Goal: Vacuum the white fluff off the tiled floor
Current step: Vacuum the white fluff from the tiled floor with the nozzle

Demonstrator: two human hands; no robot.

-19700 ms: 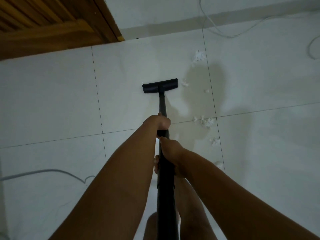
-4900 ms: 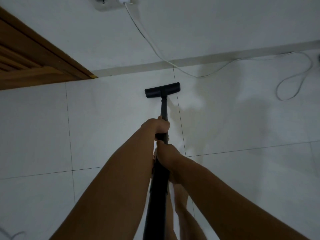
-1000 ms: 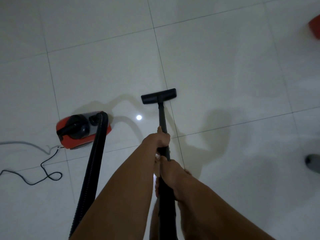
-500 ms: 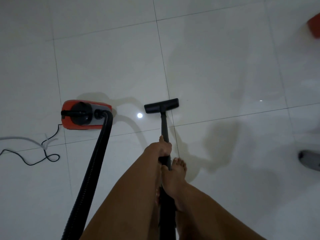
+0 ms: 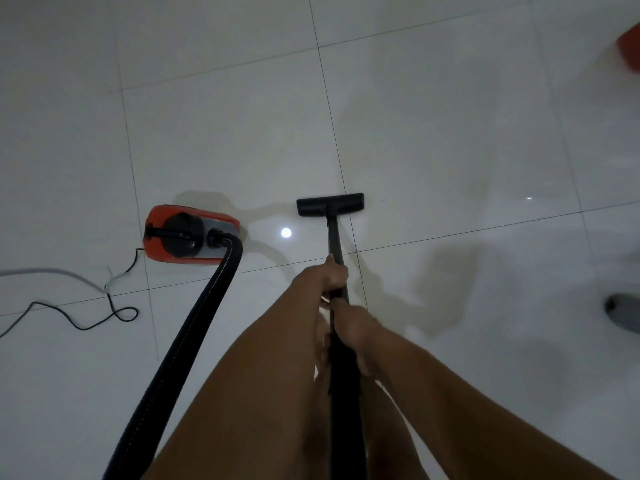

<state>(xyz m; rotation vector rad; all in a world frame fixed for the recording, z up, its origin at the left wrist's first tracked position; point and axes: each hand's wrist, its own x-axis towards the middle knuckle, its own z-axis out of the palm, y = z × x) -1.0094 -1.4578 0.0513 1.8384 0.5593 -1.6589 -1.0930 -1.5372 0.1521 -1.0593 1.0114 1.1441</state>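
Both hands hold the black vacuum wand (image 5: 335,241). My left hand (image 5: 330,276) grips it higher up the tube, and my right hand (image 5: 353,323) grips it just below. The flat black floor nozzle (image 5: 330,204) rests on the white tiled floor (image 5: 450,133) straight ahead of me. The red and black vacuum body (image 5: 188,234) stands to the left, and its ribbed black hose (image 5: 194,327) runs down to the bottom edge. No white fluff shows on the tiles in view.
A thin black power cord (image 5: 104,306) and a grey cable (image 5: 45,273) lie looped on the floor at the left. A red object (image 5: 632,46) sits at the top right edge and a grey object (image 5: 623,311) at the right edge.
The nozzle has drawn back a little toward me across the tile joint, and the vacuum body now sits slightly nearer. Both hands keep their grip on the wand.
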